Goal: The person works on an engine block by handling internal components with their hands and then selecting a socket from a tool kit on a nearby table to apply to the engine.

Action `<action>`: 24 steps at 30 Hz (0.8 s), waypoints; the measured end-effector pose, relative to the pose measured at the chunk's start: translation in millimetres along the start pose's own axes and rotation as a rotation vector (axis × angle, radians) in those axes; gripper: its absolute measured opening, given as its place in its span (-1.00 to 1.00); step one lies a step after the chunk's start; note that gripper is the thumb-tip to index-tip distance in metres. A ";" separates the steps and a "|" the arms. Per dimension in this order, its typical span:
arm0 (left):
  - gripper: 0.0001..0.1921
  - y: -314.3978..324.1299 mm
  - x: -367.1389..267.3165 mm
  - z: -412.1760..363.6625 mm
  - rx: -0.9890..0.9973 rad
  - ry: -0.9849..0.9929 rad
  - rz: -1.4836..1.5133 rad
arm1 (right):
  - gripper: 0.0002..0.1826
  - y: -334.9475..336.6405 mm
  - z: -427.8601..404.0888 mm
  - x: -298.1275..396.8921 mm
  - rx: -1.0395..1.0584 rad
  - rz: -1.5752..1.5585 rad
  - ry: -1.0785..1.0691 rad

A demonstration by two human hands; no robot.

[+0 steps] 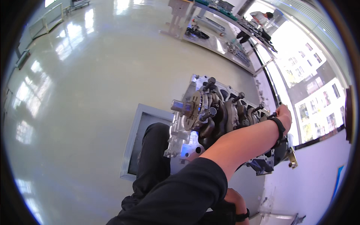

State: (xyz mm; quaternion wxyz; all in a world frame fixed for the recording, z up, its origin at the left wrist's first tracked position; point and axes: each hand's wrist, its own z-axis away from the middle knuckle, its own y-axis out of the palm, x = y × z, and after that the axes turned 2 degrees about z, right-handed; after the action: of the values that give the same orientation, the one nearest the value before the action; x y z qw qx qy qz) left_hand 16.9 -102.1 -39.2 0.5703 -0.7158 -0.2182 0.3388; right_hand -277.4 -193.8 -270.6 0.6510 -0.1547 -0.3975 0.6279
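An engine block [175,142] with its underside up stands before me, the crankshaft [177,105] lying in it. A toothed wheel [194,111] sits near the shaft's near end. Several bolts [209,112] stick up beside the main bearing caps [231,112]. My left hand [283,115] reaches across to the block's far right end, fingers curled beside a bolt [272,115]. What those fingers grip is hidden. Low in the view, my right hand [234,196] is partly covered by my left sleeve, so its fingers cannot be made out.
A framed grey base [130,157] lies under the block, next to my knee [157,130]. Beyond stands a metal workbench [216,49] with parts on both levels; a person [260,18] bends over its far end. Windows [306,84] and a white wall [312,168] run along the right.
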 end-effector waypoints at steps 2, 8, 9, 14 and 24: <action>-0.63 21.2 10.7 -13.2 -0.152 0.019 -0.065 | -0.75 -2.9 12.8 9.7 -0.057 0.036 0.055; -0.50 -10.4 21.5 25.3 -0.021 -0.005 0.048 | -0.81 -0.8 68.3 44.9 -0.091 -0.258 0.298; -0.54 -4.7 19.4 20.1 -0.126 -0.008 0.023 | -0.81 2.1 78.3 46.1 -0.067 -0.341 0.317; -0.64 0.1 10.4 4.1 -0.065 -0.030 0.057 | -0.79 18.5 89.5 35.2 0.015 -0.618 0.350; -0.66 -22.3 27.7 44.5 -0.151 0.039 0.053 | -0.68 39.9 52.9 22.0 -0.173 -0.170 0.079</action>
State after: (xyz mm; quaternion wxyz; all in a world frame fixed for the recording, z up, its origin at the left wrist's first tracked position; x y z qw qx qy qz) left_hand 4.6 -47.4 -29.6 0.5093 -0.7689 -0.2131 0.3225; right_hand -345.0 -182.3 -257.8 0.7012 -0.2006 -0.4357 0.5274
